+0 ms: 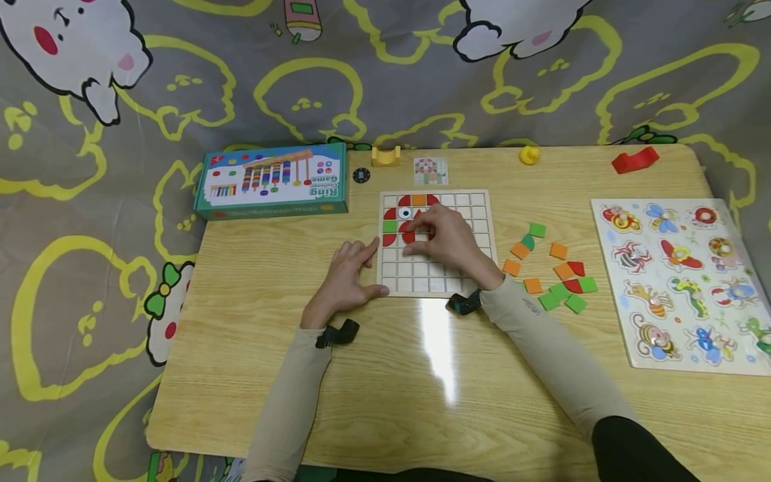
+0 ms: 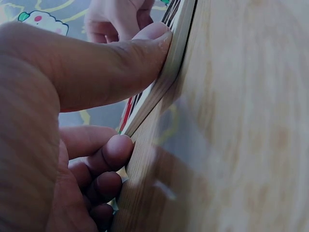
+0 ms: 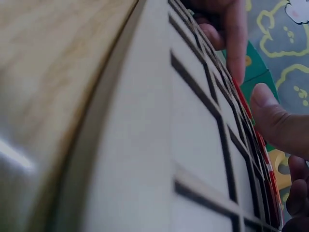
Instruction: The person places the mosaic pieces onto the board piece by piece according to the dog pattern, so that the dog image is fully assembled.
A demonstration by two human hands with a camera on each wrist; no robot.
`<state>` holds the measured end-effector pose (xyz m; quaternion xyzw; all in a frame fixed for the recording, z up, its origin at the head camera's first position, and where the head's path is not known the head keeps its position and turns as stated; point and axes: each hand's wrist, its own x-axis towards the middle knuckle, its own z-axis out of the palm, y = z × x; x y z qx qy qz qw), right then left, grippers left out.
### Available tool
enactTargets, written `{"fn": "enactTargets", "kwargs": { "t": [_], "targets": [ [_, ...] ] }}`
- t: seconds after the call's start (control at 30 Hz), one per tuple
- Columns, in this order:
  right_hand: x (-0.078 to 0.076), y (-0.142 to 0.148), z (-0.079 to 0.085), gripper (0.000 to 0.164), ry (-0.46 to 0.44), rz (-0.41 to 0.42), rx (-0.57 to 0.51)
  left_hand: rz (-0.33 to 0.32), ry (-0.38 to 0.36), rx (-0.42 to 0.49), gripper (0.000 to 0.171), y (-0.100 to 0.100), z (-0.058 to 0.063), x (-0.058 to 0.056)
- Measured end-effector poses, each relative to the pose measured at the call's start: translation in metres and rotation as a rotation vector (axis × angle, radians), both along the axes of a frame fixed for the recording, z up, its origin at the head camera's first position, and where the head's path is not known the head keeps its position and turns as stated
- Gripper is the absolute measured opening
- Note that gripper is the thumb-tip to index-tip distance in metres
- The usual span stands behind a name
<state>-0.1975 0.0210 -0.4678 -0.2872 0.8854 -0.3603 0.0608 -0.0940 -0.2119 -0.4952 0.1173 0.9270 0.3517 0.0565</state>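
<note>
A square wooden grid board (image 1: pixel 415 289) lies on the table under both hands. Red rounded tiles, a green tile (image 1: pixel 389 226), an orange tile (image 1: pixel 418 200) and an eye tile (image 1: pixel 405 213) sit in its upper left cells. My left hand (image 1: pixel 346 281) steadies the board's near left corner, thumb on the front rim and index finger at the left edge. Over the grid, my right hand (image 1: pixel 448 237) touches a red tile (image 1: pixel 405 237) with its fingertips, its thumb apart below. In the right wrist view, the right thumb (image 3: pixel 277 121) shows beside the red tiles.
Loose orange, green and red tiles (image 1: pixel 558 250) lie right of the board. Farther right is an insect puzzle board (image 1: pixel 638 268). A ring game box (image 1: pixel 271 181), a pattern card (image 1: pixel 430 171), a yellow duck (image 1: pixel 529 155) and a red block (image 1: pixel 635 161) line the back.
</note>
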Motion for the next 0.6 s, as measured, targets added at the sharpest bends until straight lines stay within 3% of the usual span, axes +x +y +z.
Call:
{"fn": "enactTargets", "kwargs": {
  "t": [0.27, 0.6],
  "targets": [
    [0.0006, -0.0013, 0.0011, 0.041, -0.006, 0.009, 0.078, -0.007, -0.003, 0.005, 0.099, 0.0018, 0.0016, -0.0004],
    [0.0007, -0.0026, 0.0035, 0.02, -0.032, 0.009, 0.08, -0.001, -0.011, 0.001, 0.099, -0.0003, 0.0018, 0.0003]
  ]
}}
